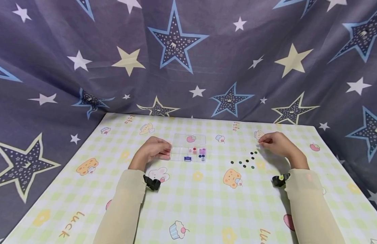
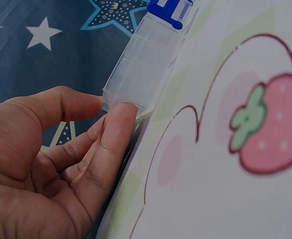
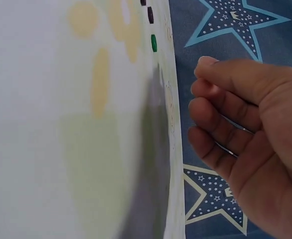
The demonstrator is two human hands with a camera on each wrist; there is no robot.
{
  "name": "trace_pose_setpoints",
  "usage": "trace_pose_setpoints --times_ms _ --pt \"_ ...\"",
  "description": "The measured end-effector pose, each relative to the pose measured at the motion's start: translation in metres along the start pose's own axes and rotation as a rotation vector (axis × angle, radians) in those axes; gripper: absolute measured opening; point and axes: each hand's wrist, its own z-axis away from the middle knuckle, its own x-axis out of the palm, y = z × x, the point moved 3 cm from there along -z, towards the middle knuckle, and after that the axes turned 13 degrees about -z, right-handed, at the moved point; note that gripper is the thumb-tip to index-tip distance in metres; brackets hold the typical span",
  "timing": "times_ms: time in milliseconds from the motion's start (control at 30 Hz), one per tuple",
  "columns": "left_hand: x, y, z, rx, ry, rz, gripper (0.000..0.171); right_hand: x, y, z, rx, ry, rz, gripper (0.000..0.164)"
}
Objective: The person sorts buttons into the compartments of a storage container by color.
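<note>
Clear box [image 1: 175, 154], left of centre in the head frame, its lid [image 1: 180, 139] folded back just above it; a blue clip [image 1: 187, 158] sits on the lower edge, and red and pink pieces [image 1: 193, 150], purple pieces [image 1: 202, 151] and dark blue pieces [image 1: 202, 156] lie toward its right end. The left hand [image 1: 152, 149] pinches the box's left end between thumb and fingers, a hold seen closely in the left wrist view. A light pinch low on the wall should serve best — a hard squeeze could tilt so light a container and mix the colours. The right hand [image 1: 276, 144], right of centre, has its fingers curled and thumb tip near the index finger, a narrow pose; whether anything lies between the tips cannot be told. Dark discs [image 1: 247, 161] lie scattered below and left of it, a green disc [image 1: 253, 167] at the group's lower right. Such thin, flat pieces probably call for fingertip and nail at the rim, one at a time, working from the outside of the scatter — releasing low over a single compartment would limit bouncing.
</note>
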Motion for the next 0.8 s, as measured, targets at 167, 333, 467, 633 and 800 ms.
trace_pose_setpoints --times_ms 167,333,467,633,800 --pt "0.001 0.002 0.0 -0.005 0.0 -0.006 0.033 0.002 0.006 0.001 0.02 -0.032 -0.011 0.013" --pt "0.003 0.001 0.001 -0.002 -0.007 -0.011 0.033 0.005 0.009 0.003 0.043 -0.05 -0.019 0.012" --pt "0.007 -0.001 -0.001 -0.002 -0.021 -0.012 0.035 0.006 0.014 0.008 0.061 -0.073 -0.03 0.014" --pt "0.006 0.001 -0.003 0.001 -0.024 -0.016 0.036 0.003 0.014 0.005 0.053 -0.077 -0.016 0.015" --pt "0.003 0.004 -0.003 0.002 -0.023 -0.034 0.037 0.0 0.009 -0.001 0.064 -0.074 -0.003 0.013"
